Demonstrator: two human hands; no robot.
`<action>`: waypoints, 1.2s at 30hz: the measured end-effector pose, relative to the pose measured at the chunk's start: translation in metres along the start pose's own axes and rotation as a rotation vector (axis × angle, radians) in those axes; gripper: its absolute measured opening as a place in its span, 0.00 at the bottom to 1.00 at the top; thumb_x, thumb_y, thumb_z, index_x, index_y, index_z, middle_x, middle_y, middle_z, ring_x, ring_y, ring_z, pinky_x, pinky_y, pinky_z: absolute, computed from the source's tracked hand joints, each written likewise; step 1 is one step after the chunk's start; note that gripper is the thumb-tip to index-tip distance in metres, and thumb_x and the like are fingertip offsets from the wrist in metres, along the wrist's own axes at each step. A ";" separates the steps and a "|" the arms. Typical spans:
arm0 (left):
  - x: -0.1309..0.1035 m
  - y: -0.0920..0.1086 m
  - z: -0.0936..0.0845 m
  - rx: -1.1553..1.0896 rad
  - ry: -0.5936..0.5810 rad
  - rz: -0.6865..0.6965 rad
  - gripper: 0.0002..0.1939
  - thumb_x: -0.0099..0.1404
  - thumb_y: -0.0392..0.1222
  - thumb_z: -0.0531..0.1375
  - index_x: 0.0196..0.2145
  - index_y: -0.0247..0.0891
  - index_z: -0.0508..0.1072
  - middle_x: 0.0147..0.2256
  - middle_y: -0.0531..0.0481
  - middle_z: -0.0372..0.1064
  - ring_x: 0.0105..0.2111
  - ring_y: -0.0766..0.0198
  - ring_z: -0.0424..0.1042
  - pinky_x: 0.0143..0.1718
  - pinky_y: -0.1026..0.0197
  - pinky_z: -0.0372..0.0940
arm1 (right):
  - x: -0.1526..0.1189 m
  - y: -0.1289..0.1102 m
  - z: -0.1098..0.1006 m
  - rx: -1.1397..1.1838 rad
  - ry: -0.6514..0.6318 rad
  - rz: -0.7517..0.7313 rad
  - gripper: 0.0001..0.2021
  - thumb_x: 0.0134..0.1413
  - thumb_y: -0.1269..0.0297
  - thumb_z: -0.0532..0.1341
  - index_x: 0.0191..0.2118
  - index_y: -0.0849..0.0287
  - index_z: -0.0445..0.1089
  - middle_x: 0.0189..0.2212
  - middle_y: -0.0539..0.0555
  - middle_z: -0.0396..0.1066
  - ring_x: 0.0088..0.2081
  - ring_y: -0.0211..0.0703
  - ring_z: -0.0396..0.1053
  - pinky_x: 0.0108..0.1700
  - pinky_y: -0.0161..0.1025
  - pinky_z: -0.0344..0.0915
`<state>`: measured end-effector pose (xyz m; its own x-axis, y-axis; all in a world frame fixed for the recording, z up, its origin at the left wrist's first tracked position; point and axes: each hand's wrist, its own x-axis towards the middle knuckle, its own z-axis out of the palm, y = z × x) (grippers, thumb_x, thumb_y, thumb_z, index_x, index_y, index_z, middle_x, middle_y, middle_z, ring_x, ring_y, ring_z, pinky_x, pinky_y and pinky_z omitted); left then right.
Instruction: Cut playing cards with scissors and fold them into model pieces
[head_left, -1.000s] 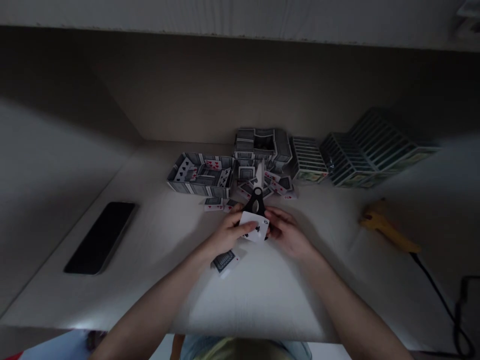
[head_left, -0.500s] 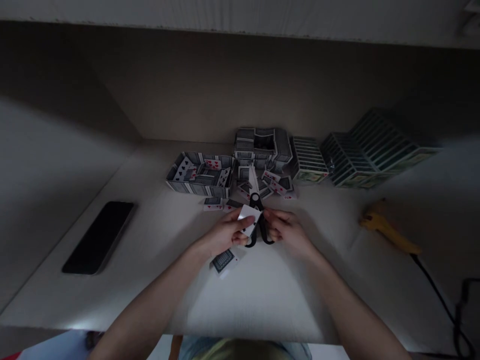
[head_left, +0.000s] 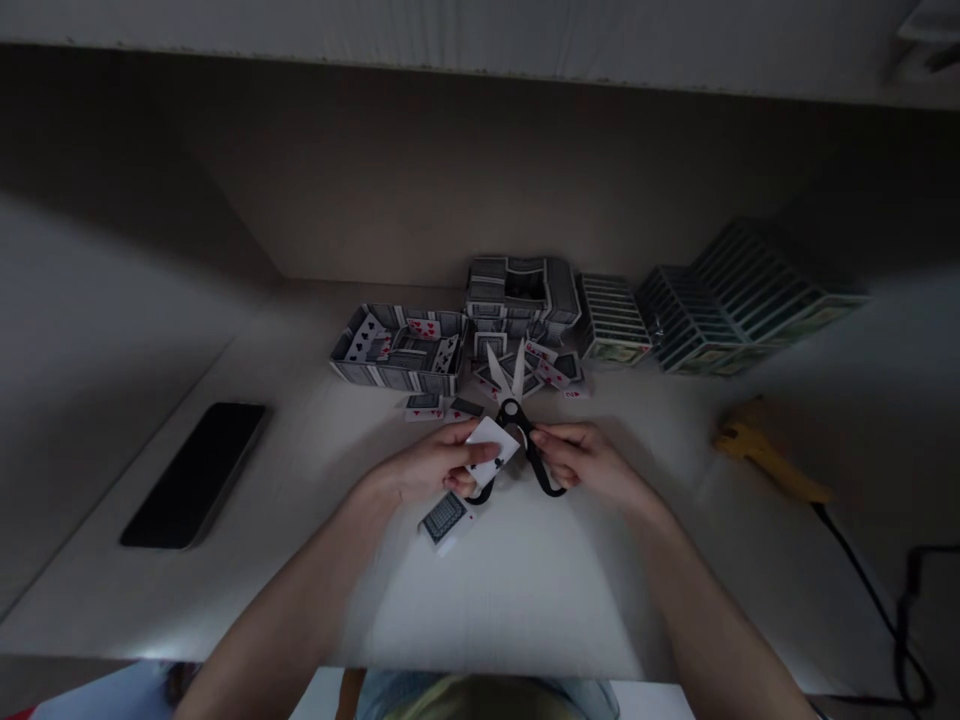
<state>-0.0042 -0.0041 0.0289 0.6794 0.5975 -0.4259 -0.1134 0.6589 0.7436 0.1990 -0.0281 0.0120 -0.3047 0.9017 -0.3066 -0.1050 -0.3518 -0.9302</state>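
My left hand (head_left: 439, 462) is closed on a white playing card (head_left: 493, 448), thumb across its face, where black pips show. Behind the card, the left handle of the black-handled scissors (head_left: 512, 408) comes out by the same fingers; whether they grip it is hidden. With my right hand (head_left: 581, 458) I grip the right handle. The scissor blades stand apart in a V, pointing away from me over a loose pile of cut cards (head_left: 559, 372). Just below my left hand, a card piece with a dark patterned back (head_left: 444, 518) lies on the table.
At the back stand an open card-built tray (head_left: 397, 375), a card-built box (head_left: 559, 300) and green-edged card structures (head_left: 739, 300). A black phone (head_left: 195, 475) lies at left. A yellow glue gun (head_left: 772, 462) with its black cable lies at right. A shelf edge (head_left: 480, 50) hangs overhead.
The scissors have opened wide from nearly closed blades. Both handles have spread, my left hand moving slightly left with the card and my right hand slightly right.
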 end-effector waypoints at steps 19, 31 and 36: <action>0.010 -0.004 -0.010 -0.392 0.009 0.117 0.07 0.53 0.33 0.56 0.23 0.35 0.58 0.18 0.59 0.44 0.16 0.77 0.37 0.15 0.73 0.39 | 0.002 0.008 0.011 0.548 -0.360 0.077 0.22 0.45 0.60 0.58 0.48 0.59 0.63 0.49 0.59 0.63 0.47 0.51 0.64 0.43 0.50 0.65; 0.011 -0.006 -0.009 -0.201 0.118 0.197 0.11 0.48 0.38 0.63 0.27 0.36 0.63 0.17 0.61 0.47 0.14 0.78 0.42 0.13 0.72 0.38 | 0.005 0.007 0.018 0.677 -0.325 0.097 0.17 0.45 0.56 0.56 0.41 0.58 0.64 0.43 0.59 0.66 0.46 0.53 0.64 0.46 0.56 0.60; 0.014 -0.013 -0.005 -0.022 0.125 0.202 0.15 0.51 0.45 0.63 0.35 0.37 0.67 0.23 0.55 0.59 0.17 0.75 0.54 0.17 0.69 0.50 | 0.010 0.016 0.019 0.640 -0.266 0.130 0.18 0.44 0.51 0.61 0.38 0.58 0.65 0.36 0.56 0.69 0.38 0.46 0.68 0.45 0.51 0.63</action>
<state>0.0031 -0.0017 0.0106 0.5469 0.7690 -0.3310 -0.2543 0.5293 0.8094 0.1758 -0.0293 -0.0020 -0.5652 0.7790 -0.2716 -0.5636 -0.6050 -0.5624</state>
